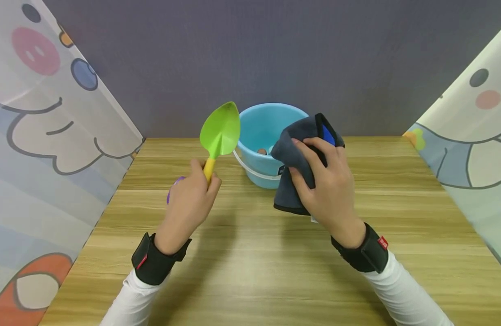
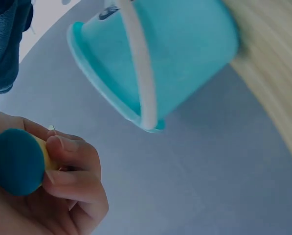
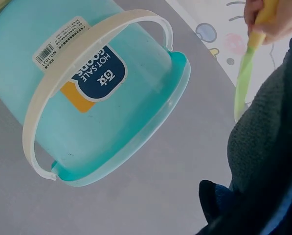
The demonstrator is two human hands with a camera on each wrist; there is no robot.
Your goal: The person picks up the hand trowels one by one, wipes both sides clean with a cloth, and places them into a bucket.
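Observation:
My left hand point(image 1: 191, 197) grips a toy shovel point(image 1: 221, 129) by its yellow handle, with the green blade pointing up beside the bucket's rim. In the left wrist view, the handle's round blue end point(image 2: 17, 161) shows against the palm, fingers curled about it. A folded dark grey cloth point(image 1: 292, 192) with black edging and a bit of blue is held in my right hand point(image 1: 329, 190), overlapping the bucket's right side. The light blue bucket point(image 1: 256, 170) stands upright with its white handle point(image 1: 254, 172) hanging down in front. Small brownish point(image 1: 262, 151) and pale pieces lie inside it.
Behind my left hand a purple object point(image 1: 170, 195) is mostly hidden. The wooden table point(image 1: 250, 271) ends at a grey back wall point(image 1: 250, 54). Cartoon-printed panels point(image 1: 34, 136) flank it on both sides. A label point(image 3: 104, 73) is on the bucket's front.

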